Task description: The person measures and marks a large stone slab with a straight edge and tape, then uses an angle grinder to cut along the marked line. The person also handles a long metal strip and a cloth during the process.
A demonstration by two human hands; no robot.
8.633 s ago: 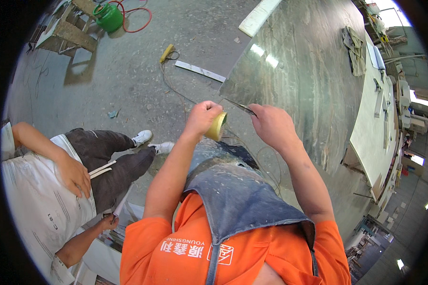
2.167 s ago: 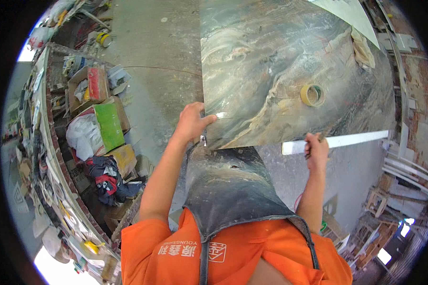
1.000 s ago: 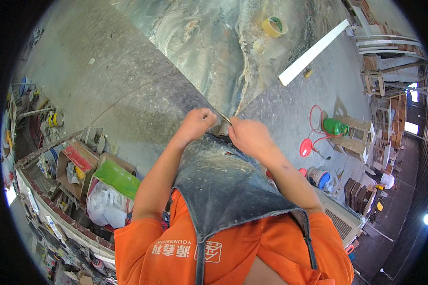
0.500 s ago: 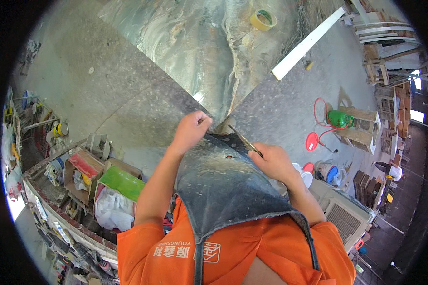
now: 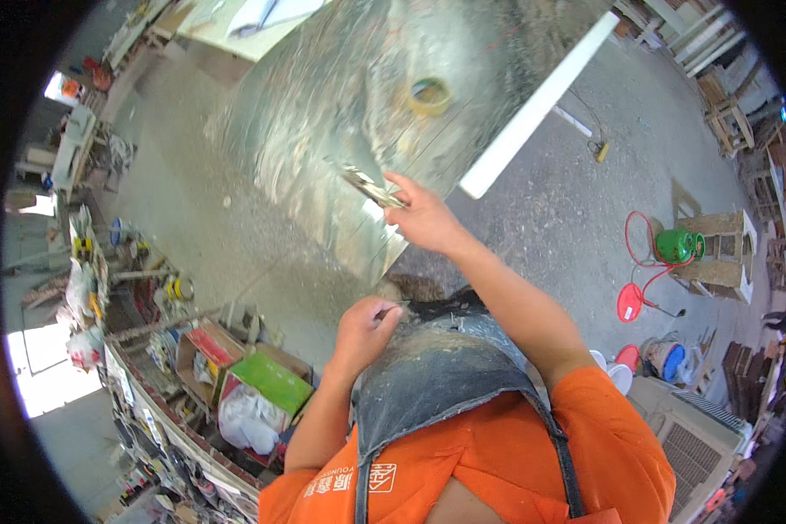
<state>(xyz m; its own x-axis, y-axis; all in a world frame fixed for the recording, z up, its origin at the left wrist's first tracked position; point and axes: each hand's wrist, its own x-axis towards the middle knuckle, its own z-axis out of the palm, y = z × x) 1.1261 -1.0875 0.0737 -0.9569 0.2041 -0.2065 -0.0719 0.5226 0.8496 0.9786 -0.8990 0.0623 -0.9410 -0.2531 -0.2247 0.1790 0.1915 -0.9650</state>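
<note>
My right hand (image 5: 426, 218) reaches forward over the glossy, grey-and-brown veined stone slab (image 5: 301, 148). It is closed on a slim, light metallic tool (image 5: 371, 188), blurred, whose far end points up and left over the slab. Near the slab's closest corner, my left hand (image 5: 365, 334) stays by the dark, worn apron (image 5: 445, 371) with its fingers curled. What the left fingers pinch, if anything, is hidden. A roll of yellowish tape (image 5: 429, 96) lies on the slab beyond my right hand.
A long white strip (image 5: 541, 105) runs along the slab's right edge. At the right stand a green gas cylinder (image 5: 675, 246) with a red hose and a wooden stand (image 5: 725, 262). A cluttered bench with boxes (image 5: 271, 382) is on the left.
My right hand has swung forward from beside the apron to over the slab, carrying the slim tool. My left hand remains near the apron. The view has shifted, showing more at the far left.
</note>
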